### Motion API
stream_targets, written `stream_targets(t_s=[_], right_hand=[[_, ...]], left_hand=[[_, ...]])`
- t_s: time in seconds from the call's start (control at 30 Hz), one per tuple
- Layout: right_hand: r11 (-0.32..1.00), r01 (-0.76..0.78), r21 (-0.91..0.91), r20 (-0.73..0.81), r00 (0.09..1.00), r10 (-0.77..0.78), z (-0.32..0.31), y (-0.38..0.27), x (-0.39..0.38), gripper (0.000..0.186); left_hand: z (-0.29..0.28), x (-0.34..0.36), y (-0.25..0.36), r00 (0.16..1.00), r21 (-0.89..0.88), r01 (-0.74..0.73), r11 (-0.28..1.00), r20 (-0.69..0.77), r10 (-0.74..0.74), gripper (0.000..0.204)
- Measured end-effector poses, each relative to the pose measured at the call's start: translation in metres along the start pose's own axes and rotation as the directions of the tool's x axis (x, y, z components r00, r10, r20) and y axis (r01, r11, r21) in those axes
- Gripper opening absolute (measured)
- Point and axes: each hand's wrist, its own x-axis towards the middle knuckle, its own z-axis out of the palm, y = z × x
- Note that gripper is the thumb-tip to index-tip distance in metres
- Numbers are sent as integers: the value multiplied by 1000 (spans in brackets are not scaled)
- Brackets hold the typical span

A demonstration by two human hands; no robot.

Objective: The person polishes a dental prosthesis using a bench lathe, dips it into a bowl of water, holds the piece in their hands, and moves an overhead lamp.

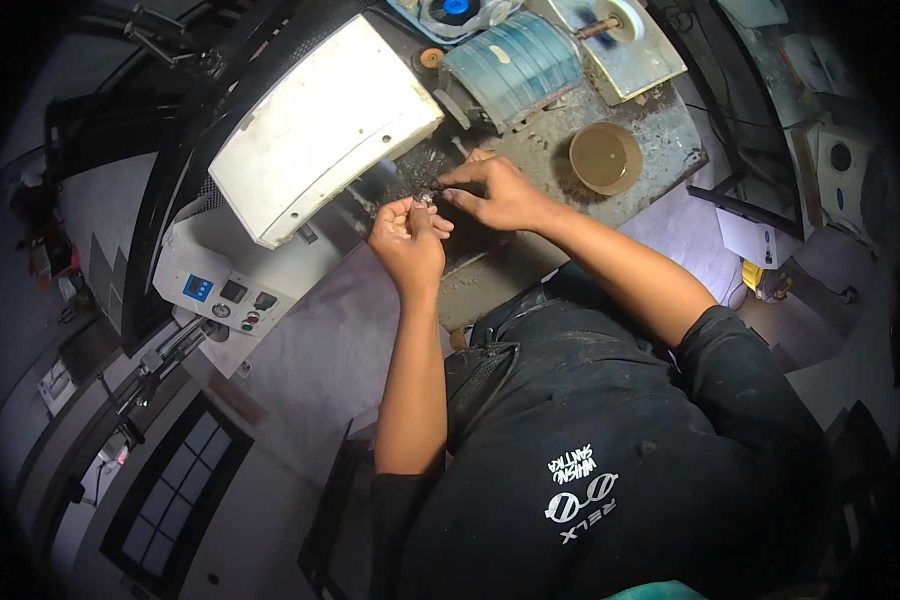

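Observation:
A small shiny, silvery piece is pinched in the fingertips of my left hand. It is too small for me to tell its kind. My right hand meets it from the right, thumb and forefinger closed at the piece's other side; whether they grip the piece or something beside it is hidden. Both hands are just below the edge of a white machine hood, in front of a dark, dirty recess. The right fingertips look darkened with grime.
A round bowl of cloudy liquid stands on the stained worktop, right of my right hand. Behind it are a blue-green curved cover and a spindle with a white wheel. A control panel juts out at the left.

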Motion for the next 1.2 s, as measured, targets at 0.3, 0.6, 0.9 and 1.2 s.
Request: stream_targets(t_s=[0.3,0.6,0.9,1.2], right_hand=[[838,-387,385,96,920,381,63,26,33,16],[893,-380,243,85,925,370,50,8,37,15],[865,-435,251,125,900,417,47,0,40,12],[726,-553,408,296,833,468,52,33,59,16]], left_hand=[[-8,42,-43,991,-138,66,988,-106,-81,7],[-14,48,-46,977,-303,161,939,-86,-196,1],[-8,40,-40,975,-276,128,953,-143,-172,3],[17,38,-22,902,-457,195,868,-263,-341,12]])
